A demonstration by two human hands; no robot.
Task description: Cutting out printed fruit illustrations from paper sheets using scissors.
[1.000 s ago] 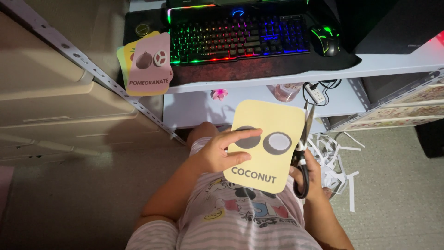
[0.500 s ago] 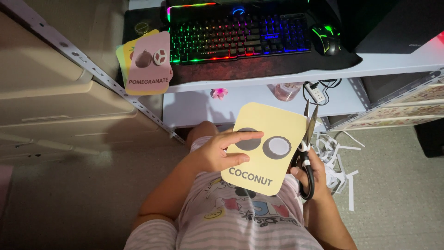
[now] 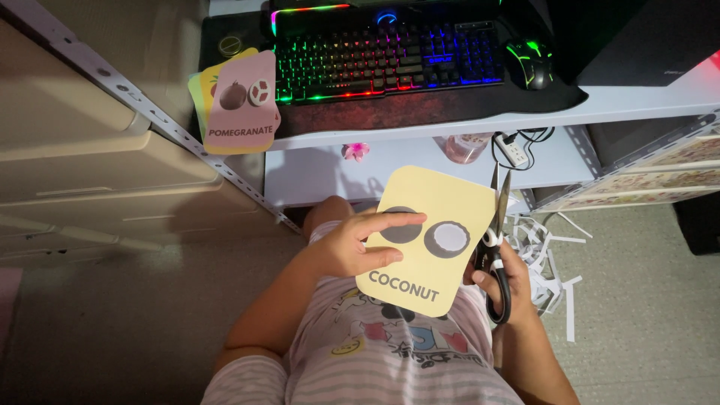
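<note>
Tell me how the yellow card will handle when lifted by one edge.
The yellow card probably stays fairly stiff: it lies flat though the left hand pinches only one side. Likely light, since fingers alone carry it. Its surface looks smooth, so it might slip near the scissors in the right hand.

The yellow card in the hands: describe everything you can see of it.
The yellow card is a pale, rounded-cornered sheet, thin like cardstock. It shows two round pictures, one dark and one grey-white, above a line of dark print. It is held tilted over the lap. The left hand grips its left edge, fingers lying across the dark picture. The scissors, held in the right hand, stand at its right edge.
</note>
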